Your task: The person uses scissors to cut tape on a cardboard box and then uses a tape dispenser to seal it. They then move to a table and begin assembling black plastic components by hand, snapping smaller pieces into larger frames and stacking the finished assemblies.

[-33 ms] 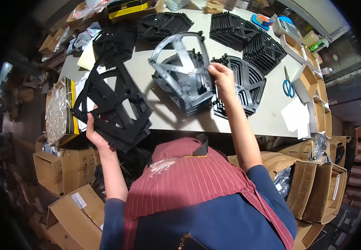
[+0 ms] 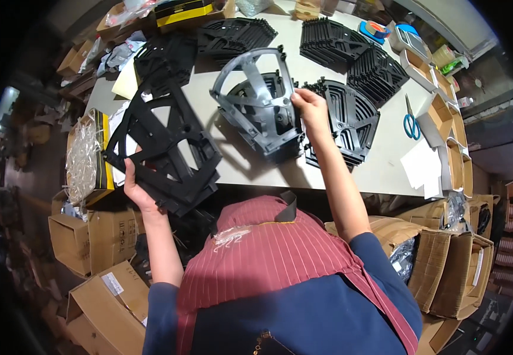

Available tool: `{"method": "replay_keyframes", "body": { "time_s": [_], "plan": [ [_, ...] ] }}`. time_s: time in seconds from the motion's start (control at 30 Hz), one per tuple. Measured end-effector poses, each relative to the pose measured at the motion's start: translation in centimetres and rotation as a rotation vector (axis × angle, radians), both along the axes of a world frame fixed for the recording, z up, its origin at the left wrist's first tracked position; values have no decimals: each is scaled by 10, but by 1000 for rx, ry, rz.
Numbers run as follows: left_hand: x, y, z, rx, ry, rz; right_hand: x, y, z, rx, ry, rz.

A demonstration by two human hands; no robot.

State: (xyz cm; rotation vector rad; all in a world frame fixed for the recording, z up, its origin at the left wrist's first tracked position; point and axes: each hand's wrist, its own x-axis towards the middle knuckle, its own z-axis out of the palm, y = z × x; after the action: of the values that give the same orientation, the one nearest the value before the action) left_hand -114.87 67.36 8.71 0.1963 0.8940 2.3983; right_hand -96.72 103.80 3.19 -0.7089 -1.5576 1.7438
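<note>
On the head view, nothing differs from the matching frame — work sits mid-hold. Left hand [image 2: 140, 192] grips a black panel [image 2: 162, 151] at the surface [image 2: 381, 168] edge; right hand [image 2: 308, 109], fingers closed, pinches the grey frame [image 2: 259, 106] — beside black stacks [image 2: 351, 118].

One grey plastic frame [image 2: 260, 106], one pair of blue scissors [image 2: 411, 125], two hands [image 2: 307, 106]
</note>
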Motion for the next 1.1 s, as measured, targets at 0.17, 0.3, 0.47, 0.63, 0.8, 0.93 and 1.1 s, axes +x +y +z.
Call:
{"method": "replay_keyframes", "body": {
  "time_s": [0.17,0.3,0.47,0.63,0.8,0.93,1.1],
  "plan": [
    [7,-5,9,37,-20,-46,-17,-18,-14,777,-781,-58],
    [15,-11,10,47,-47,-26,1,-20,-25,982,-761,-150],
    [21,-14,3,73,1,-72,-4,-28,-13,1072,-551,-173],
    [42,18,9,143,-97,-255,-9,-78,47,651,-195,210],
    [52,45,11,-38,-29,-241,2,-84,63,497,-324,231],
    [48,47,4,-137,-23,-127,29,-46,62,-61,20,273],
    [43,49,-3,-118,-59,-150,45,-40,70,-270,50,358]
  ]
}}
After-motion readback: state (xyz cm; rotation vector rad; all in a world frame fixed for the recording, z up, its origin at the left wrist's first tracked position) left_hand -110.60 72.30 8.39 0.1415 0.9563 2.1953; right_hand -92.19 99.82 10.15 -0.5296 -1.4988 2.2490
